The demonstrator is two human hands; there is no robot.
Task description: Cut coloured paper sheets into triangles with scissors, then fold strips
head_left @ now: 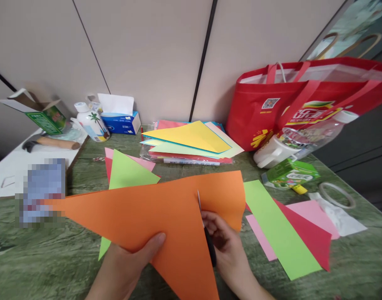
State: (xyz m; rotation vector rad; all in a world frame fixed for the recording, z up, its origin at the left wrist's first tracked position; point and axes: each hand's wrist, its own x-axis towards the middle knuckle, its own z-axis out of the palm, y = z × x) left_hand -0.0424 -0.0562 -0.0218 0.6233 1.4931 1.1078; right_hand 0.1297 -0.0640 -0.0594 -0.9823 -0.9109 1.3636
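An orange sheet of paper [141, 208] spans the middle of the view, raised over the table. My left hand [128, 258] grips its lower left part, thumb on top and fingers hidden beneath. In my right hand [227, 246] is a pair of scissors [210, 246] with black handles, its blades in a cut running up through the paper. Right of the cut, the orange strip curls away toward the far side. Under and beside the sheet lie a light green triangle [125, 171] on the left and a light green strip [281, 229] on the right.
Behind lies a stack of coloured paper topped by a yellow piece [184, 135]. A red bag [253, 108], white mug [270, 151], green box [292, 173] and tape roll [337, 195] stand right. On the left are a hammer [56, 142], bottle [92, 123] and tissue box [122, 121].
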